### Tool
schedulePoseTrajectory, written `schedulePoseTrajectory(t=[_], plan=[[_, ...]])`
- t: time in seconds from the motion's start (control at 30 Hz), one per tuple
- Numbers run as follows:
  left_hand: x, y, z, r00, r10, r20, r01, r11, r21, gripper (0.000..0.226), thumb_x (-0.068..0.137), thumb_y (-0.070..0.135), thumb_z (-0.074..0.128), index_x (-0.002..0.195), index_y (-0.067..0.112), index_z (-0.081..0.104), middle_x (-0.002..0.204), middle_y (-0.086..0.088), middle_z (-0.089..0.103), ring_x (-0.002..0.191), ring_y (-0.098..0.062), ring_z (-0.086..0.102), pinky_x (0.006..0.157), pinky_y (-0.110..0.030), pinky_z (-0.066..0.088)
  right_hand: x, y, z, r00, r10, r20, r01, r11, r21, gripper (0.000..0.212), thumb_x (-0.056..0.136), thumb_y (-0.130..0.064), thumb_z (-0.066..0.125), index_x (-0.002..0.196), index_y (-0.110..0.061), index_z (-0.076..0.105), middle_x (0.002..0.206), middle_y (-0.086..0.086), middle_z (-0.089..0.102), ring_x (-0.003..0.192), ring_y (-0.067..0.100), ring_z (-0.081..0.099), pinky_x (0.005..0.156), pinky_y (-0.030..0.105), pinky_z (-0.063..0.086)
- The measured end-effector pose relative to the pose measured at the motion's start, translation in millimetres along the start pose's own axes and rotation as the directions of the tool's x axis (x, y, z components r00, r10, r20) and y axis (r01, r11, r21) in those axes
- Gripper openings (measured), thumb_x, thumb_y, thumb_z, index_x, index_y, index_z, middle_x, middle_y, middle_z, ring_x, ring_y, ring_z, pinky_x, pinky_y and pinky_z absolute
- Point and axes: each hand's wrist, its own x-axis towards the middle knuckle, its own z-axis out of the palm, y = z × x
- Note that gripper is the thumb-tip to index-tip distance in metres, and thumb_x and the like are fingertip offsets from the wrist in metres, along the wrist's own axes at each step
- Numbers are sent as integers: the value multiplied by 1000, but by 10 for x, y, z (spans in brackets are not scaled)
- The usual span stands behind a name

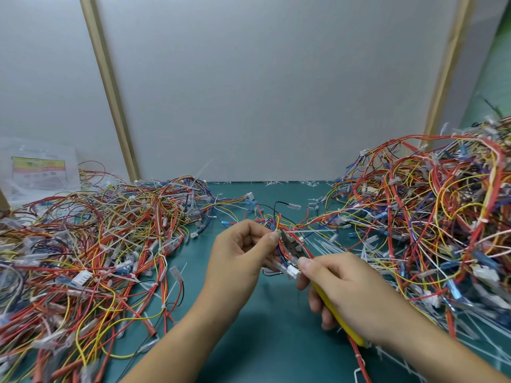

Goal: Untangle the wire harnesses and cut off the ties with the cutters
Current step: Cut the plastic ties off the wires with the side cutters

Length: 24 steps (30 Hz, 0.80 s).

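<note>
Wire harness (pixel 277 221) between left fingers (pixel 273 237)

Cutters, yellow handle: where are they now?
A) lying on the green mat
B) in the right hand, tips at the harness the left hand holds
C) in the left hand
B: the right hand grips the cutters, whose tips meet the wire harness pinched by the left hand.

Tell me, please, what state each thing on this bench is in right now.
left hand, pinching the held harness between thumb and fingers.
right hand, gripping the cutters by the yellow handles.
cutters, tip in the held harness's wires; jaws unclear.
held harness, raised above the mat, tangled.
left pile, tangled heap on the mat.
right pile, taller tangled heap.
cut ties, loose on the mat by the right pile.
</note>
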Motion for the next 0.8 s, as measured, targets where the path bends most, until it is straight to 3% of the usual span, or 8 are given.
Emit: schedulePoseTrajectory(t=[0.37, 0.8], plan=[[-13, -20, 30, 1000, -5, -16, 4, 999, -52, 14, 91, 3, 65, 80, -5, 62, 62, -7, 65, 55, -16, 61, 54, -23, 52, 1, 1, 22, 1000, -3, 0, 3, 998, 67, 44, 98, -47, 48, 77, -13, 67, 59, 6, 65, 47, 22, 60, 49, 32, 52], [-21, -34, 30, 1000, -6, -26, 4, 997, -74, 13, 92, 2, 63, 80, -2, 61, 63, -8, 65, 55, -16, 61, 54, -25, 53, -3, 7, 24, 1000, -4, -5, 5, 997, 71, 43, 98, -47, 50, 78, -13, 67, 59, 4, 65, 46, 20, 59, 46, 29, 50]])
